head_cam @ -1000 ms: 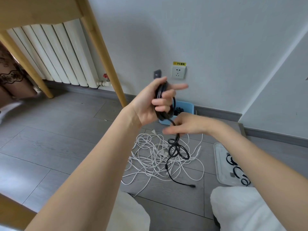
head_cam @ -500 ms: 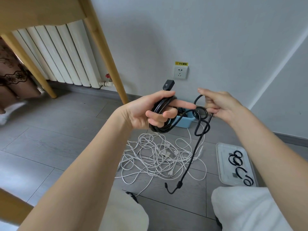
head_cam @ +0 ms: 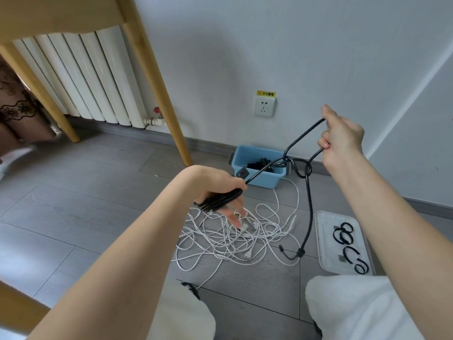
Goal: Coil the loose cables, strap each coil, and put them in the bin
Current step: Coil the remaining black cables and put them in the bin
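My left hand (head_cam: 220, 192) grips a bundle of black cable loops (head_cam: 219, 200), two fingers stretched downward. From it the black cable (head_cam: 307, 204) runs up to my right hand (head_cam: 339, 141), which pinches a loop of it high near the wall. The cable kinks beside the bin and its tail hangs to the floor, ending in a small connector. A tangle of white cables (head_cam: 235, 234) lies on the floor below. The blue bin (head_cam: 263, 179) stands against the wall with a black coil inside.
A white tray (head_cam: 326, 244) at the right holds several black straps (head_cam: 345, 238). A wooden table leg (head_cam: 159, 87) stands at the left, a radiator (head_cam: 81, 74) behind it. A wall socket (head_cam: 264, 106) sits above the bin. My knees are at the bottom.
My right hand has lifted and pulled the cable up and to the right, stretching it out. My left hand has dropped lower with the coil tilted flat.
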Demonstrator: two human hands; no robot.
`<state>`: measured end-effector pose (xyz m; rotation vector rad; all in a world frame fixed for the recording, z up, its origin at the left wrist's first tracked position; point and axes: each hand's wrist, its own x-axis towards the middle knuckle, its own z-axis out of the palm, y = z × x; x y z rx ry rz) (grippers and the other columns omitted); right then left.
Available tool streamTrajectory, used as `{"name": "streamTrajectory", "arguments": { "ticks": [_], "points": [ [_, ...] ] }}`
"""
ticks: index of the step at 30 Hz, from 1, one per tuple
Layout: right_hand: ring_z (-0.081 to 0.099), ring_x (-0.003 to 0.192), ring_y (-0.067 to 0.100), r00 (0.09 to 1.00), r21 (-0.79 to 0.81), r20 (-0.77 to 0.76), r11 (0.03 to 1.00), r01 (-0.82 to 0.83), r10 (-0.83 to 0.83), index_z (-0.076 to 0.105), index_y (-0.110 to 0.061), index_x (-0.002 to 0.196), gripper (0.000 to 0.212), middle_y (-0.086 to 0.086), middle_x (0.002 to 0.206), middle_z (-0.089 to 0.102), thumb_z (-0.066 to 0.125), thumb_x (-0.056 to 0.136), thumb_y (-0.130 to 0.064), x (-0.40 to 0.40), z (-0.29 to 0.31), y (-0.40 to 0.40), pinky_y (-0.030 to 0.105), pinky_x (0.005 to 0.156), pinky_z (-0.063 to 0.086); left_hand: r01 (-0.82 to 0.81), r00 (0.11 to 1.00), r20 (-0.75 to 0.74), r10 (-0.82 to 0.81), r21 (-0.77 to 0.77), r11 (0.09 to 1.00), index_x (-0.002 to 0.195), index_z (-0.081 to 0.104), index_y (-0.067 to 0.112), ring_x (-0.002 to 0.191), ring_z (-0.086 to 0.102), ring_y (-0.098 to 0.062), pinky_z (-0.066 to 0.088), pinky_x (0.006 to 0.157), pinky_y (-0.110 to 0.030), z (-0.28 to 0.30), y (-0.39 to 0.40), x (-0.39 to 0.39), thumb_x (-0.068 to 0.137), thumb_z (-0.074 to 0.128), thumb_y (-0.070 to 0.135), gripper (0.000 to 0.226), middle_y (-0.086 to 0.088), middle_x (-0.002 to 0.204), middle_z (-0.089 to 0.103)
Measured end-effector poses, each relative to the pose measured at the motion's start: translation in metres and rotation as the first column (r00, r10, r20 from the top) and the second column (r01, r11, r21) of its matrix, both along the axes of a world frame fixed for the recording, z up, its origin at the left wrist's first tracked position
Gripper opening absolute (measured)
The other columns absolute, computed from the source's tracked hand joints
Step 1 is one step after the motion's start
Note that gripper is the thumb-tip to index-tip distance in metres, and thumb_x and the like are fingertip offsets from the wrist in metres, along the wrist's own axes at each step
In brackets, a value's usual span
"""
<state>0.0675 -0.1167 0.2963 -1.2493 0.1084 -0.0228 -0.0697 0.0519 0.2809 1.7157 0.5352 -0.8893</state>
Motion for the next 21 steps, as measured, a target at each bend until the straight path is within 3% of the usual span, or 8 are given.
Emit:
{"name": "streamTrajectory", "arguments": {
  "ticks": [2, 5, 9, 11, 13, 16, 19, 21],
  "points": [
    [0.016, 0.037, 0.007, 0.997, -0.034, 0.057, 0.998, -0.044, 0.046, 0.032, -0.02, 0.061, 0.043, -0.003, 0.058, 0.022, 0.067, 0.085, -0.019, 0.0, 0.001, -0.001, 0.02, 0.038, 0.016, -0.08, 0.996, 0.05, 0.076, 0.09, 0.993, 0.134, 0.036, -0.007, 0.071, 0.072, -0.025, 0.058, 0.066, -0.024, -0.008, 0.003, 0.004, 0.101, 0.03, 0.03, 0.049, -0.014, 0.125, 0.061],
    [0.017, 0.038, 0.006, 0.94, -0.141, 0.126, 0.943, -0.3, 0.318, 0.037, -0.02, 0.063, 0.036, -0.011, 0.045, 0.022, 0.063, 0.088, -0.021, -0.006, 0.006, 0.005, 0.018, 0.038, 0.018, -0.31, 0.936, 0.213, 0.28, 0.125, 0.943, 0.124, 0.036, -0.007, 0.084, 0.071, -0.031, 0.052, 0.091, -0.037, -0.02, 0.019, 0.011, 0.099, 0.036, 0.028, 0.043, -0.009, 0.103, 0.068],
    [0.018, 0.039, 0.006, 0.808, -0.249, 0.103, 0.801, -0.544, 0.58, 0.044, -0.023, 0.048, 0.044, -0.01, 0.044, 0.025, 0.06, 0.089, -0.022, -0.017, 0.005, 0.008, 0.017, 0.038, 0.018, -0.554, 0.771, 0.222, 0.597, -0.229, 0.8, 0.129, 0.039, -0.001, 0.062, 0.071, -0.026, 0.052, 0.047, -0.022, -0.013, 0.023, 0.012, 0.101, 0.034, 0.029, 0.041, -0.01, 0.124, 0.06],
    [0.018, 0.038, 0.005, 0.773, -0.262, 0.106, 0.768, -0.585, 0.625, 0.038, -0.019, 0.05, 0.045, -0.011, 0.042, 0.028, 0.058, 0.091, -0.022, -0.023, 0.004, 0.011, 0.017, 0.036, 0.017, -0.531, 0.74, 0.255, 0.623, -0.346, 0.773, 0.137, 0.039, 0.004, 0.06, 0.071, -0.021, 0.048, 0.041, -0.02, -0.007, 0.016, 0.015, 0.102, 0.031, 0.032, 0.045, -0.006, 0.131, 0.056],
    [0.018, 0.037, 0.004, 0.766, -0.191, 0.119, 0.772, -0.607, 0.632, 0.037, -0.02, 0.049, 0.047, -0.011, 0.041, 0.028, 0.054, 0.092, -0.023, -0.028, 0.007, 0.014, 0.016, 0.036, 0.016, -0.474, 0.736, 0.29, 0.612, -0.425, 0.771, 0.14, 0.036, 0.008, 0.069, 0.072, -0.021, 0.051, 0.049, -0.019, 0.001, 0.005, 0.019, 0.102, 0.031, 0.034, 0.046, -0.003, 0.138, 0.052],
    [0.017, 0.035, 0.005, 0.788, 0.024, 0.135, 0.793, -0.608, 0.6, 0.038, -0.023, 0.041, 0.055, -0.01, 0.039, 0.024, 0.049, 0.095, -0.027, -0.031, 0.012, 0.017, 0.017, 0.035, 0.015, -0.4, 0.763, 0.329, 0.556, -0.437, 0.806, 0.134, 0.042, 0.008, 0.073, 0.072, -0.02, 0.048, 0.045, -0.016, 0.009, -0.015, 0.023, 0.102, 0.034, 0.034, 0.042, 0.001, 0.112, 0.067],
    [0.015, 0.034, 0.005, 0.796, 0.132, 0.141, 0.786, -0.604, 0.588, 0.037, -0.023, 0.041, 0.056, -0.009, 0.039, 0.022, 0.046, 0.096, -0.031, -0.035, 0.015, 0.021, 0.018, 0.035, 0.013, -0.369, 0.785, 0.344, 0.514, -0.407, 0.836, 0.12, 0.049, 0.011, 0.051, 0.066, -0.009, 0.042, 0.039, -0.013, 0.016, -0.027, 0.022, 0.101, 0.036, 0.034, 0.034, 0.004, 0.07, 0.072],
    [0.015, 0.034, 0.005, 0.789, 0.14, 0.154, 0.778, -0.613, 0.594, 0.036, -0.023, 0.042, 0.055, -0.009, 0.039, 0.021, 0.047, 0.095, -0.032, -0.035, 0.016, 0.024, 0.019, 0.035, 0.011, -0.343, 0.796, 0.347, 0.496, -0.418, 0.842, 0.123, 0.048, 0.014, 0.046, 0.06, -0.008, 0.04, 0.039, -0.013, 0.018, -0.03, 0.021, 0.1, 0.036, 0.035, 0.033, 0.0, 0.068, 0.072]
  ]
}}
